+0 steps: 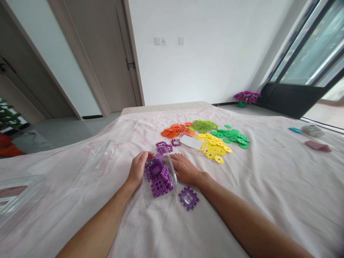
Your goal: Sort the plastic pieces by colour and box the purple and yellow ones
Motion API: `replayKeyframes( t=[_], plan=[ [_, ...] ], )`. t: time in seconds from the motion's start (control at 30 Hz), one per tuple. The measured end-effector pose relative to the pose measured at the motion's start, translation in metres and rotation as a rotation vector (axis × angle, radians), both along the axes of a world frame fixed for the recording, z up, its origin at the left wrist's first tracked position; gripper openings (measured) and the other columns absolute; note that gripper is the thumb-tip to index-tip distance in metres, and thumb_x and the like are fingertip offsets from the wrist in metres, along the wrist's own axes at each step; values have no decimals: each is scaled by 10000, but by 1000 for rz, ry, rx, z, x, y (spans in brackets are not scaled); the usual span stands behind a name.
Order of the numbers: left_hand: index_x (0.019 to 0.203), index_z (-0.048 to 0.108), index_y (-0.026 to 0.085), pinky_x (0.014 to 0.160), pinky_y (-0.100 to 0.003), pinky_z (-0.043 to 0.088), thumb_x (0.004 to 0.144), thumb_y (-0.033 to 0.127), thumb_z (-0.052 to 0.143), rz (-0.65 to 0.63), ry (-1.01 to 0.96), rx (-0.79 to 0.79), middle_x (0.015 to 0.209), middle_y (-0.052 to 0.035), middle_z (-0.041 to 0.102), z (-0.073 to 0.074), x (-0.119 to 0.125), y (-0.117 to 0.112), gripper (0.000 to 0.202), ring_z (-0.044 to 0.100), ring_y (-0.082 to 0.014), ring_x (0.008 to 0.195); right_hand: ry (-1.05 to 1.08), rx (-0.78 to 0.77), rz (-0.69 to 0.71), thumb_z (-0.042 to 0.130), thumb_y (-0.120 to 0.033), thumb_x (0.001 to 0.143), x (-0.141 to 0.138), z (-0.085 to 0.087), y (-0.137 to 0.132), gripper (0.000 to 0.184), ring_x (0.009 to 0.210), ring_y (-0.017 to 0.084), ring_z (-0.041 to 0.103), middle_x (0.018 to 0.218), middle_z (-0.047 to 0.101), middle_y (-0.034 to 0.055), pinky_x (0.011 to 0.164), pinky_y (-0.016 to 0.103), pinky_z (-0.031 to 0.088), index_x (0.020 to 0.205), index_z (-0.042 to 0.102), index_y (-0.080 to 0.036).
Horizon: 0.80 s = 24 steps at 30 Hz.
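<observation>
A clear plastic box [147,191] stands in front of me with several purple interlocking plastic pieces [158,181] heaped inside. My left hand [138,166] is curled round its far left side, thumb near the rim. Against the right side rests my right hand [185,168], its fingers reaching round the far right corner, partly hidden. One loose purple square piece [189,198] lies on the cloth to the right of the box. Just beyond the box are more purple pieces [163,146], partly covered by the hands and the rim.
Orange [176,131], light green [205,125], green [236,137] and yellow [215,145] piece piles lie farther back. A clear box with a white label [191,142] sits among them. Clear plastic containers [21,195] are at left. A pink cloth [318,146] is at right.
</observation>
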<state>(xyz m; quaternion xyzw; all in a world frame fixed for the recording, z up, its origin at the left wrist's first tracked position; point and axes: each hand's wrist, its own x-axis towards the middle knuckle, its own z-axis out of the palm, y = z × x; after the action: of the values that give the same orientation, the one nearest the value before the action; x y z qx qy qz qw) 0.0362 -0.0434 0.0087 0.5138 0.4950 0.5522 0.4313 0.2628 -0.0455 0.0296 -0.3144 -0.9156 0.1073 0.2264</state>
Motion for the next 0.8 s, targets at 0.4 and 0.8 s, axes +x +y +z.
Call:
replayKeyframes(
  t=[0.4, 0.8],
  plan=[
    [948, 696, 168, 830, -345, 493, 862, 553, 517, -8, 22, -2, 975, -98, 748, -1, -1, -1, 433, 690, -242, 925, -9, -10, -3, 491, -169, 908, 0, 1, -1, 324, 1192, 235, 541, 1247, 610, 122, 1035, 409, 395, 1214, 597, -183],
    [945, 685, 165, 852, -343, 487, 891, 535, 495, -10, 22, 38, 949, -87, 740, -2, 0, -2, 419, 683, -230, 913, -4, -10, -22, 501, -166, 901, 0, -2, 1, 264, 1134, 228, 558, 1184, 623, 116, 1003, 380, 398, 1148, 594, -176]
  ],
)
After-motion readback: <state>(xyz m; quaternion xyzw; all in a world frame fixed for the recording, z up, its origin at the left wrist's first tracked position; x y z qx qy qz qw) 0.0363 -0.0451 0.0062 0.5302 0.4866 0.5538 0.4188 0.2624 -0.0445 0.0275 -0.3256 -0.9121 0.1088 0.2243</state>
